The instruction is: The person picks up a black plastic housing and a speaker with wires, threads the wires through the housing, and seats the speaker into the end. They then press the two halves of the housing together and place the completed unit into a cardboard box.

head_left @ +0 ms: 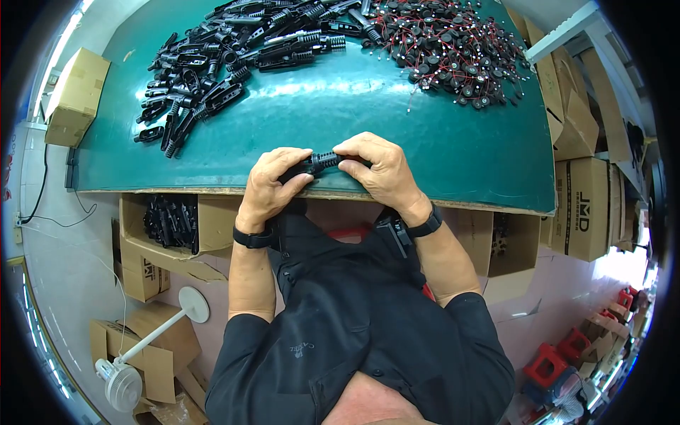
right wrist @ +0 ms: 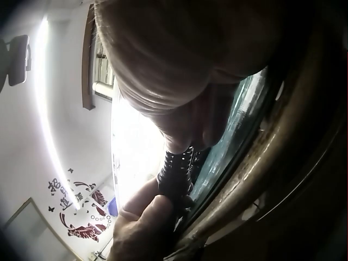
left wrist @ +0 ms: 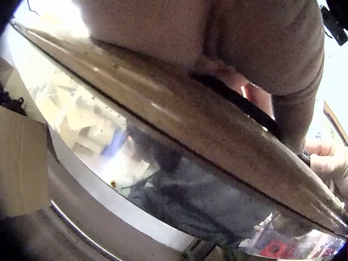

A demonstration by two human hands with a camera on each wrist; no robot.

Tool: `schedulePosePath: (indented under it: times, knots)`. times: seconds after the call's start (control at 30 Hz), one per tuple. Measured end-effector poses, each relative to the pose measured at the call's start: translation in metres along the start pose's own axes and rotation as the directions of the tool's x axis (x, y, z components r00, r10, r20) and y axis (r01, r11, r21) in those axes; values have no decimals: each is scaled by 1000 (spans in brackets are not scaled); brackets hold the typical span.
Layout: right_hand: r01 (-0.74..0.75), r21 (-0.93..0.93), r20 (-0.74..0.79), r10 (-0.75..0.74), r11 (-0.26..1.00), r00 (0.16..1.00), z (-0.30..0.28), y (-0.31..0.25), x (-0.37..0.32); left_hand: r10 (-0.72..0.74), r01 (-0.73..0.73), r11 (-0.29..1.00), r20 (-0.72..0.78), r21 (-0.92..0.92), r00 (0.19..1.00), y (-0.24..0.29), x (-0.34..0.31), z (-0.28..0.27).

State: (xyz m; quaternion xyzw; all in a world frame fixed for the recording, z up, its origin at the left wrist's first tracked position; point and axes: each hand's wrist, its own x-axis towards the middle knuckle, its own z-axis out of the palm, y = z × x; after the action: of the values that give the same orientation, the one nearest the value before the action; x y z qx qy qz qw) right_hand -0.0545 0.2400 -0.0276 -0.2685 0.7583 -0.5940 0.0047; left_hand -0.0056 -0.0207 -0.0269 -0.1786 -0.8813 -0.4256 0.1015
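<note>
Evidently light and stiff: a ribbed black part between two hands

The black part (head_left: pixel 325 161) sits between the person's hands, over the near edge (head_left: pixel 460 202) of the green table (head_left: pixel 340 117). The left hand (head_left: pixel 273 177) has its thumb and fingers curled round the wider body; the right hand (head_left: pixel 384 170) pinches the ribbed end. Whether the part also touches the tabletop I cannot tell.

It looks like moulded plastic, so it is probably light, rigid and not very fragile. The ribs should give fingertips good bite, while the smoother body may slip a little — the sound hold seems to be the one shown, body in one hand and ribs in the other.

The table edge runs close beneath both wrists, so a dropped piece could fall toward the lap. Just beyond the hands lies a bare stretch of tabletop, with room to turn or lay the part down. Farther off, a loose pile of similar black parts (head_left: pixel 280 53) bounds that room on the left; on the far right is a heap of small round pieces with red wires (head_left: pixel 453 57) — thin strands that could snag.
</note>
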Motion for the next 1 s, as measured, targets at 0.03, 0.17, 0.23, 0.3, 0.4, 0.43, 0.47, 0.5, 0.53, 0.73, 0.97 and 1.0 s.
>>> schedulePosePath:
  times: [0.03,0.17,0.23,0.3,0.4,0.43,0.47,0.5,0.53,0.73,0.97,1.0]
  knots:
    - [68,-16,-18,-68,998,998,1,3,1,-5,5,1000,5,-6,1000,-1,0,0]
    - [124,-2,-40,-124,992,992,1,3,0,-17,18,999,19,-27,1000,-2,1,-2]
    - [117,16,-39,-116,993,993,0,1,-2,-19,20,999,31,-51,999,-2,1,-2]
    - [30,-2,-5,-30,1000,1000,-3,-1,-3,-21,23,998,34,-61,999,-4,2,-2]
    - [16,-8,13,-16,1000,1000,-2,0,-4,-29,32,996,37,-78,999,-3,0,-4]
    - [42,-15,7,-42,999,999,-2,0,-4,-55,58,993,29,-99,998,-2,-1,-5]
    - [68,-24,0,-68,997,998,-1,1,-4,-79,81,989,22,-121,997,-1,-1,-5]
    - [68,-23,3,-68,997,998,-1,1,-4,-102,103,984,16,-144,995,0,-1,-5]
    - [100,-33,-8,-101,994,995,0,2,-4,-105,106,984,14,-144,994,-1,-2,-5]
    - [197,-73,-52,-201,978,978,4,2,-5,-148,146,952,15,-270,989,-7,-4,-3]
    - [204,-42,-48,-206,978,977,3,-1,-4,-152,160,949,50,-272,987,-7,-6,-6]
    - [199,-27,-49,-200,980,979,2,-2,-5,-157,167,948,56,-270,986,-7,-6,-6]
